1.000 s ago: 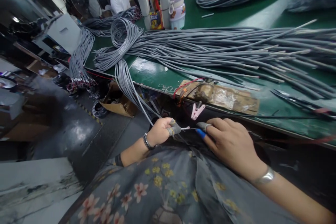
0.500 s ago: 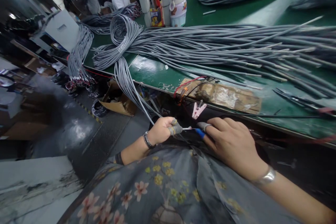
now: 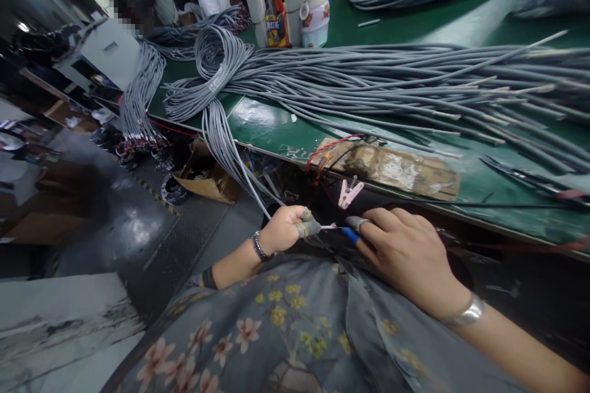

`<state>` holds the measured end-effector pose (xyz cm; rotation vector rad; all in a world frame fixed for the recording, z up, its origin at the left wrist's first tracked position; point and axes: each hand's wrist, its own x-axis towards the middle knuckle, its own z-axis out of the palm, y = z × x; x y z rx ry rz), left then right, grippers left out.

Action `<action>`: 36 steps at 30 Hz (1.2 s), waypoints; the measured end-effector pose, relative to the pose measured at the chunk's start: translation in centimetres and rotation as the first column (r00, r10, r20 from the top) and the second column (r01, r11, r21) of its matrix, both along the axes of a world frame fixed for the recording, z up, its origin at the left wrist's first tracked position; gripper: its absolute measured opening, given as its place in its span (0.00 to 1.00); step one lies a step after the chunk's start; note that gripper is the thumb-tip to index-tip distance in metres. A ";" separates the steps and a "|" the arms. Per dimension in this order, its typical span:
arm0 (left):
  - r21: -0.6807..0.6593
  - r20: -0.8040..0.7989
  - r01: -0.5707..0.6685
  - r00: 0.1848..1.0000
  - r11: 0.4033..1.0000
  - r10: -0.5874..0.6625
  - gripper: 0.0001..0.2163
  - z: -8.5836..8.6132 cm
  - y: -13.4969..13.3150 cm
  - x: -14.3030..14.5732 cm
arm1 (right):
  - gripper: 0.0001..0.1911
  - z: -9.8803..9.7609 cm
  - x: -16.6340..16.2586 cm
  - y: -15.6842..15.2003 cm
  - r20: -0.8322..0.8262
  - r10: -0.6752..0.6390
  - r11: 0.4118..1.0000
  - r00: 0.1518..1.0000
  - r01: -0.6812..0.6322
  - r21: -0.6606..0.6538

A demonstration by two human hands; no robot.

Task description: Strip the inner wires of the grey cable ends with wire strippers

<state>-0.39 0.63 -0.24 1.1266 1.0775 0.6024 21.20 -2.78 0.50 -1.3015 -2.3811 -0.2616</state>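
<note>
While the L hand (image 3: pixel 290 225) grips a pale cable end (image 3: pixel 328 227) over the lap, fingers clenched just behind its tip, prob. to steady it, the R hand (image 3: pixel 403 249) looks to pinch a fine strand (image 3: pixel 340 228) btwn thumb & index. Finger cots (image 3: pixel 351 236) prob. save skin. Hanging cables (image 3: pixel 221 129) drape off the bench's (image 3: pixel 267 129) near edge, giving slack, I'd guess; cutters (image 3: pixel 530 181) lie near right, handy.

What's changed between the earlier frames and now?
The right hand has edged its fingertips slightly toward the cable end in the left hand, narrowing the gap. Nothing was visibly taken hold of or let go. The pink clip and the gray cables on the table stayed put.
</note>
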 end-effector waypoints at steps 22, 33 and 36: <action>0.111 -0.088 0.136 0.988 0.984 -0.127 0.23 0.0 -0.6 0.0 | 0.15 -3.2 -0.8 0.5 -0.379 -0.130 0.831 0.916 -0.108 -0.546; 0.431 -0.512 0.342 0.855 0.835 -0.085 0.08 -0.5 -1.2 -0.2 | 0.33 -2.1 -1.2 0.5 -0.658 -0.397 0.437 0.640 -0.499 -0.749; 0.462 -0.632 0.509 0.763 0.726 -0.133 0.08 0.0 -1.1 0.0 | 0.33 -2.4 -1.6 0.4 -0.641 -0.462 0.529 0.612 -0.390 -0.754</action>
